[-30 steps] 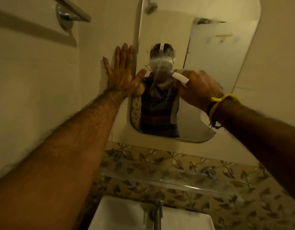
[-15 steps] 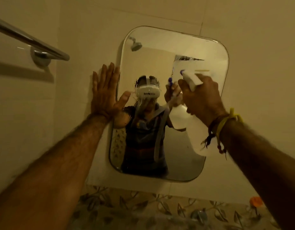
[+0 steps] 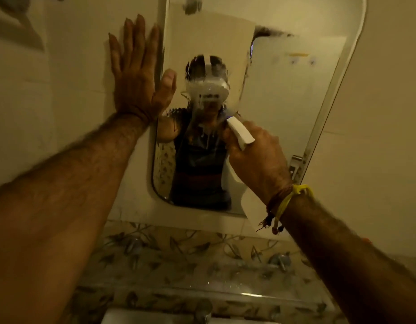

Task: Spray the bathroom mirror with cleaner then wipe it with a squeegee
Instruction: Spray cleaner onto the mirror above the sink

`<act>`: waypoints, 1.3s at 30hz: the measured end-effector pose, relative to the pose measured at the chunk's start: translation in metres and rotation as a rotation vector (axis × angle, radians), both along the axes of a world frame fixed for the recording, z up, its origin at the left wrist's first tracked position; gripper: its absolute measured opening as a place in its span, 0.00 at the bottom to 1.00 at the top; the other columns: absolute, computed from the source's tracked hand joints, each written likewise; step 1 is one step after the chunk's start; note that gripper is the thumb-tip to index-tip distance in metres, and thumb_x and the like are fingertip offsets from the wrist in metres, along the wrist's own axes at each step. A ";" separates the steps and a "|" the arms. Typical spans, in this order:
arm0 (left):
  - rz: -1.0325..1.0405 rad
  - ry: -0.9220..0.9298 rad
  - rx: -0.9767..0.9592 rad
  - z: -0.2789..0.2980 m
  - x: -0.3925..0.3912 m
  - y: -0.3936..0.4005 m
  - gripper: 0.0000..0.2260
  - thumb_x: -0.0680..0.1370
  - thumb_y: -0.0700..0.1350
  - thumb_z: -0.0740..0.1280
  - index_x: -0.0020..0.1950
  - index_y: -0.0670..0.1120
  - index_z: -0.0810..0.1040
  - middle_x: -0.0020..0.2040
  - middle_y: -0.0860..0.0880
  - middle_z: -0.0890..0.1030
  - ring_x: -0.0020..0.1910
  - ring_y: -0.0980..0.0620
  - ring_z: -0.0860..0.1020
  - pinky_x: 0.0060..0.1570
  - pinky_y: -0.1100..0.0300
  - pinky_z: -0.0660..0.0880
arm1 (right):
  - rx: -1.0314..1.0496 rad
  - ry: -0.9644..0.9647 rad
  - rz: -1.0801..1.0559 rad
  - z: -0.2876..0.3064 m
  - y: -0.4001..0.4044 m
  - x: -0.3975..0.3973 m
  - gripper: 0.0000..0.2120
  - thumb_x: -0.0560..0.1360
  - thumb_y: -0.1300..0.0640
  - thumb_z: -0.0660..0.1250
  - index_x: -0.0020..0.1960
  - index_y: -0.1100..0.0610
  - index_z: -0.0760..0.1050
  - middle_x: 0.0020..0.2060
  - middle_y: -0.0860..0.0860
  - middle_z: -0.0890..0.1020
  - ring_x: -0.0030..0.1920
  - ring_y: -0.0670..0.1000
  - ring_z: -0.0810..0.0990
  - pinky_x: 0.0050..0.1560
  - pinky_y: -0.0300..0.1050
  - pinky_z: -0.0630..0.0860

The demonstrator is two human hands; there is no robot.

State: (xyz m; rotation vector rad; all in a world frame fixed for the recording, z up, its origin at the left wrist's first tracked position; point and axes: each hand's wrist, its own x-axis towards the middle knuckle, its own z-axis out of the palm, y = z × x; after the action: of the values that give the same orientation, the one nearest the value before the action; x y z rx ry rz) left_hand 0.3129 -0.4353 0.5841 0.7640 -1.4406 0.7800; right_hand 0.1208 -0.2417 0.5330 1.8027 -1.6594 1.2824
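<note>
While both arms reach toward the wall, the scene reads as follows.

Mirror: a rounded-corner rectangular wall mirror (image 3: 284, 94) hangs on cream tiles; its middle is clouded with a wet, foamy patch of cleaner that runs downward in streaks.

Left hand: the left hand (image 3: 138, 73) lies flat against the wall at the mirror's left edge, fingers (image 3: 128, 40) spread and straight, thumb overlapping the glass, holding nothing.

Right hand: the right hand (image 3: 256, 155) is closed around a white plastic spray bottle (image 3: 241, 134); its fingers wrap the neck, and the nozzle points at the glass, close to it.

Wrist: yellow and dark red thread bands (image 3: 286, 202) circle the right wrist, their loose ends dangling.

Bottle body: a pale shape below the hand overlaps the mirror's lower right corner.

Below the mirror: a band of leaf-patterned tiles (image 3: 179, 251) runs across the wall, and a narrow clear glass shelf (image 3: 225, 293) sits in front of it.

Bottom edge: a white basin (image 3: 132, 318) with a chrome tap (image 3: 203, 312), partly cut off.

Squeegee: none can be made out.
</note>
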 end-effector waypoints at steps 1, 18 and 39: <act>0.008 -0.002 0.009 0.000 0.000 0.000 0.39 0.79 0.66 0.36 0.82 0.45 0.56 0.81 0.38 0.58 0.81 0.36 0.55 0.77 0.33 0.47 | 0.009 0.063 0.005 -0.009 -0.001 -0.002 0.17 0.80 0.46 0.60 0.66 0.52 0.70 0.54 0.48 0.80 0.51 0.49 0.81 0.49 0.48 0.83; 0.059 -0.107 0.072 -0.004 0.002 0.006 0.39 0.79 0.69 0.43 0.83 0.46 0.52 0.83 0.42 0.56 0.82 0.42 0.53 0.74 0.28 0.47 | 0.019 0.043 -0.188 0.038 0.026 -0.036 0.13 0.80 0.45 0.61 0.53 0.54 0.76 0.42 0.49 0.79 0.40 0.51 0.80 0.39 0.49 0.81; -0.051 -0.081 0.038 -0.003 0.002 0.002 0.38 0.79 0.70 0.48 0.84 0.51 0.47 0.84 0.45 0.51 0.83 0.45 0.48 0.74 0.31 0.40 | -0.322 -0.619 -0.346 0.065 0.038 -0.086 0.08 0.77 0.46 0.65 0.49 0.50 0.77 0.42 0.52 0.82 0.39 0.56 0.83 0.39 0.55 0.83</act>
State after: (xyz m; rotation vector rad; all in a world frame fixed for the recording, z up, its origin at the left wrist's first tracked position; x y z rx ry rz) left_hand 0.3145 -0.4329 0.5815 0.7289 -1.5454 0.7536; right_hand 0.0346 -0.2033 0.5983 0.9260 -1.8113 1.9168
